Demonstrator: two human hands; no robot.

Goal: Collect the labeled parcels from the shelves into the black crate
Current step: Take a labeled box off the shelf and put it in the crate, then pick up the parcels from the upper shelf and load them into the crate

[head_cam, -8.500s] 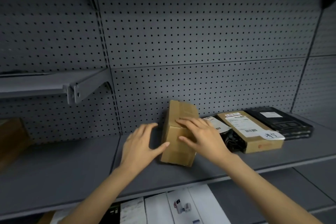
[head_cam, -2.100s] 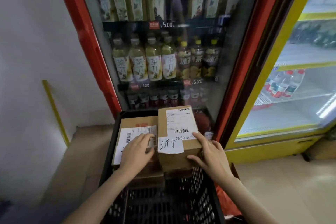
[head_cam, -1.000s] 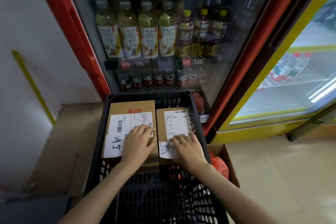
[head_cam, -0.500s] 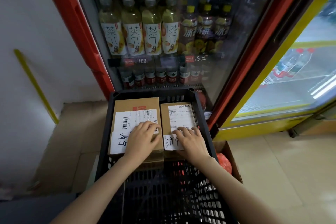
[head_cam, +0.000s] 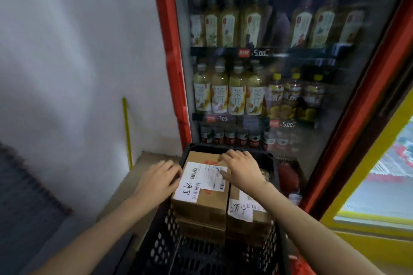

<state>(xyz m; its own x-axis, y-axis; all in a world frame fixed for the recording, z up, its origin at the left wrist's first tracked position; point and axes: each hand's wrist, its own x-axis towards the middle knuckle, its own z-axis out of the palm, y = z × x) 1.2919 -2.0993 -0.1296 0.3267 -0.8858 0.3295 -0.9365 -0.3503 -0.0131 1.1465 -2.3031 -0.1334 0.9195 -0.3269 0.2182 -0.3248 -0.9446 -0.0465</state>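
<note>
Brown parcels (head_cam: 202, 198) with white labels; black latticed crate (head_cam: 165, 245).

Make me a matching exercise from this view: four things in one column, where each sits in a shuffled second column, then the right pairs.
Things:
1. left hand
2. right hand
3. smaller parcel
4. yellow strip

Places:
A. against the white wall
B. on top of the larger parcel
C. at the larger parcel's left side
D. in the black crate, right of the larger parcel

Pairs: 1-C, 2-B, 3-D, 4-A
</note>
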